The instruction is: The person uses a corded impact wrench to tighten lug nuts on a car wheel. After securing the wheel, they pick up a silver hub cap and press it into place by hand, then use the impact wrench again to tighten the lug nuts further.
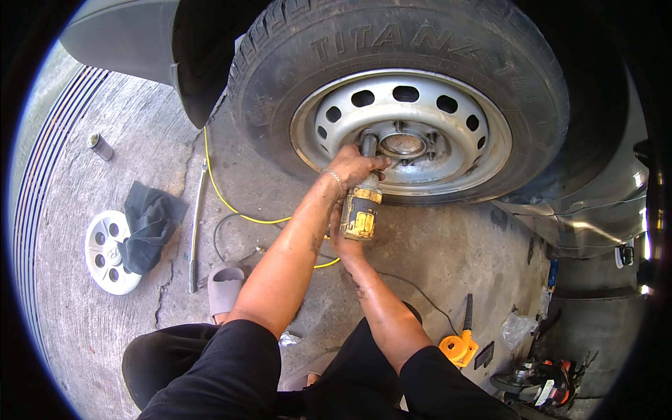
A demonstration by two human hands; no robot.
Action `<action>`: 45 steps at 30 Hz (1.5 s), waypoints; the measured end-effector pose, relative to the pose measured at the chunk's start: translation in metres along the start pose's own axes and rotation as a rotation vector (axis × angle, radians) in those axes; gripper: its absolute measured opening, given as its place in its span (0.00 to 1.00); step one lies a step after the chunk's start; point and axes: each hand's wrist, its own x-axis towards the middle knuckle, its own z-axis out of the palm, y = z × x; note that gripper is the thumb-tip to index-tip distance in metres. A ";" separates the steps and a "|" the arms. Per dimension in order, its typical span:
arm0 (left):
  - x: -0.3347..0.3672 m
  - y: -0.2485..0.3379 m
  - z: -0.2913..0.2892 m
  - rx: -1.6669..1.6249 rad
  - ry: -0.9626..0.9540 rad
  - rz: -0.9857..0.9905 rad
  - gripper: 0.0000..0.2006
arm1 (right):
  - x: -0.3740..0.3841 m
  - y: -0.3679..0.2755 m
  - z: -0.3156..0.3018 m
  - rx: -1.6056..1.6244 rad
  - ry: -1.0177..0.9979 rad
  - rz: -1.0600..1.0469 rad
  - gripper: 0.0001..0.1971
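Note:
A yellow and black impact wrench (362,215) points away from me at the steel wheel rim (406,95), its socket (369,144) at the left side of the hub. My left hand (355,168) closes over the front of the wrench, behind the socket, with fingers toward the rim. Lower down, my right hand (341,240) grips the handle; the tool body and left forearm hide much of it. Worn lug studs (432,143) ring the rusty hub centre (402,145). The black tire (280,94) surrounds the rim. Whether the socket sits on a nut I cannot tell.
On the concrete to the left lie a long metal bar (197,227), a dark cloth (150,227) over a white hubcap (106,269), and a can (101,146). A yellow hose (231,206) runs beneath my arms. At lower right are an orange blower (458,348) and plastic bag (516,329).

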 end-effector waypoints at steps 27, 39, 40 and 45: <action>-0.011 -0.036 0.020 -0.899 -0.070 -0.106 0.12 | -0.044 -0.001 -0.048 0.274 0.096 0.070 0.12; -0.053 -0.153 -0.055 -0.564 -0.060 -0.116 0.15 | -0.048 0.088 -0.091 0.790 -0.272 0.520 0.24; -0.059 -0.158 -0.059 -0.504 -0.050 -0.165 0.17 | -0.052 0.095 -0.088 0.746 -0.269 0.523 0.25; -0.082 -0.178 -0.069 -0.341 -0.213 -0.241 0.21 | -0.092 0.110 -0.079 0.655 -0.322 0.633 0.29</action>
